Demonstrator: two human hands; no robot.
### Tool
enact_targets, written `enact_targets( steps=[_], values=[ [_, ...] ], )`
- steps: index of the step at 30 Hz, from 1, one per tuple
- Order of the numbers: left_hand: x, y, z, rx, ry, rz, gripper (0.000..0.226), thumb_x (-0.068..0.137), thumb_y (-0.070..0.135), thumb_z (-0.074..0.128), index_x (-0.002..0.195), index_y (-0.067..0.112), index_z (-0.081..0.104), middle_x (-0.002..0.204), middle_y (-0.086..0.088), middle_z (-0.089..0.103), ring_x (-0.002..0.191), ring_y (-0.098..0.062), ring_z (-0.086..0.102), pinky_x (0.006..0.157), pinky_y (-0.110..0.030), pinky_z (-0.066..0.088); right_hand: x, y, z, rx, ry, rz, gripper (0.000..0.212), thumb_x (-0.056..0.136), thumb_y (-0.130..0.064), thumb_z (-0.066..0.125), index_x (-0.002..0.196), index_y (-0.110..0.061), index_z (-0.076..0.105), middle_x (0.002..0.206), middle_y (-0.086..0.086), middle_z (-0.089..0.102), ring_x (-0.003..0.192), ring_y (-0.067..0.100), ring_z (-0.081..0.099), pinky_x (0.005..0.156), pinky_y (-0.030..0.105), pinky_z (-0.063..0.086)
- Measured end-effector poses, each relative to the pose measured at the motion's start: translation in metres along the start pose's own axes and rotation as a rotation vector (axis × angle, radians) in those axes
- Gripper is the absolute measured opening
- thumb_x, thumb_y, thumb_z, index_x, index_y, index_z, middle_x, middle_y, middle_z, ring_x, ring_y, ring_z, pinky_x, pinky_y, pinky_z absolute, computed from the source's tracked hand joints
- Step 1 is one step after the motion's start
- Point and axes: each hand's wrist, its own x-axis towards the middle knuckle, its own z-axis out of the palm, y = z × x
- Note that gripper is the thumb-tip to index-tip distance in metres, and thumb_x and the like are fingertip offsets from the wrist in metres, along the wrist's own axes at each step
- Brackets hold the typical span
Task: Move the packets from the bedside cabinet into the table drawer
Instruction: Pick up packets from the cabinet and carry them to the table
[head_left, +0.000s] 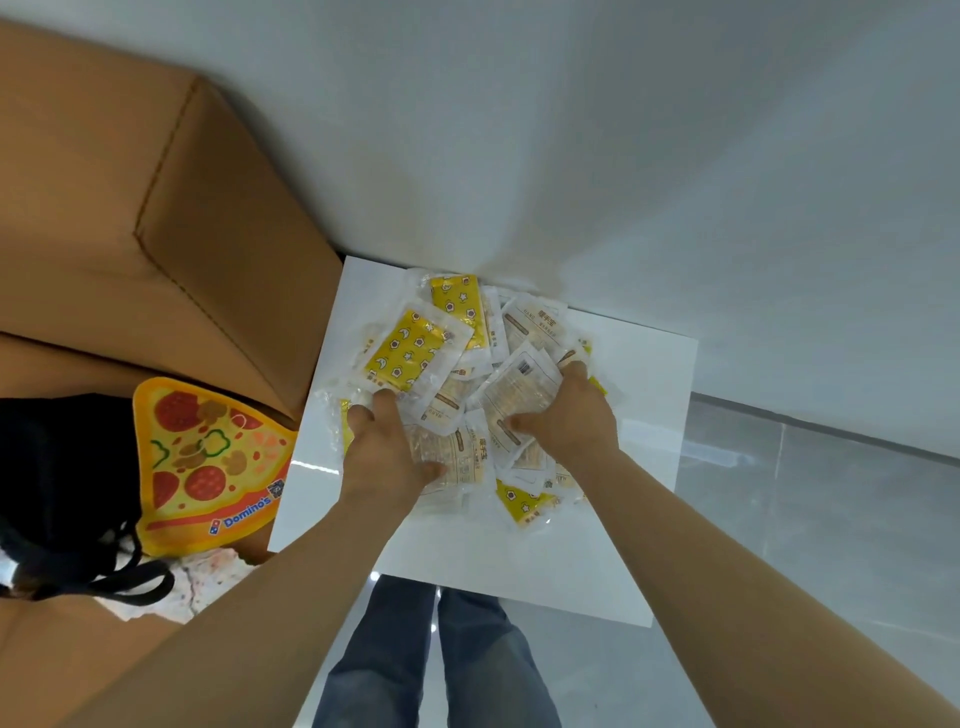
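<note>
A heap of several clear and yellow-patterned packets (415, 348) lies on the white top of the bedside cabinet (639, 395). My left hand (382, 452) is at the heap's near left side, fingers curled into the packets and thumb pressed on a clear one. My right hand (569, 415) is at the heap's right side, fingers curled around a bunch of clear packets. The table drawer is not in view.
A tan upholstered headboard (171, 208) stands left of the cabinet. On the bed lie a pizza-slice shaped cushion (208, 462) and a black drawstring bag (62, 478). A white wall is behind; grey floor tiles (810, 519) lie to the right. My legs stand before the cabinet.
</note>
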Motion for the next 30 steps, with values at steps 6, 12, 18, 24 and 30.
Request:
enact_targets(
  steps=[6,12,18,24,30],
  values=[
    [-0.002,0.000,-0.005,-0.081,-0.021,-0.008,0.082,0.067,0.017,0.085,0.126,0.016,0.028,0.122,-0.008,0.054,0.109,-0.032,0.058,0.090,-0.040,0.050,-0.004,0.004,0.005,0.093,-0.053,0.032,0.066,0.061,-0.038,0.084,0.115,-0.019,0.051,0.100,-0.005,0.061,0.096,0.020,0.061,0.081,0.039,0.054],
    [-0.006,-0.004,-0.004,-0.211,-0.040,-0.126,0.081,0.066,0.014,0.085,0.127,0.011,0.032,0.117,-0.011,0.054,0.110,-0.033,0.055,0.088,-0.040,0.049,-0.009,0.015,0.005,0.178,-0.066,0.084,0.046,0.062,-0.030,0.084,0.100,-0.019,0.062,0.093,-0.003,0.067,0.087,0.018,0.065,0.076,0.037,0.056],
    [-0.001,-0.013,0.004,-0.199,-0.109,-0.177,0.076,0.067,0.022,0.083,0.128,0.015,0.040,0.117,-0.004,0.055,0.114,-0.030,0.053,0.092,-0.042,0.051,-0.017,0.019,0.013,0.239,-0.005,0.084,0.044,0.065,-0.028,0.083,0.102,-0.019,0.060,0.092,-0.004,0.065,0.088,0.019,0.064,0.078,0.038,0.056],
    [-0.010,-0.008,0.012,-0.283,0.021,-0.242,0.073,0.068,0.029,0.083,0.127,0.012,0.043,0.128,-0.011,0.040,0.110,-0.032,0.053,0.090,-0.038,0.050,-0.022,0.018,0.016,0.230,0.025,0.087,0.048,0.067,-0.029,0.081,0.106,-0.018,0.055,0.093,-0.005,0.061,0.090,0.021,0.062,0.075,0.038,0.055],
    [-0.011,-0.009,0.010,-0.347,0.121,-0.338,0.091,0.065,0.025,0.086,0.134,0.011,0.029,0.134,-0.015,0.032,0.113,-0.035,0.051,0.088,-0.042,0.049,-0.027,0.022,0.019,0.250,0.041,0.072,0.038,0.070,-0.026,0.078,0.094,-0.022,0.049,0.085,-0.008,0.057,0.083,0.017,0.058,0.067,0.032,0.051]
  ],
)
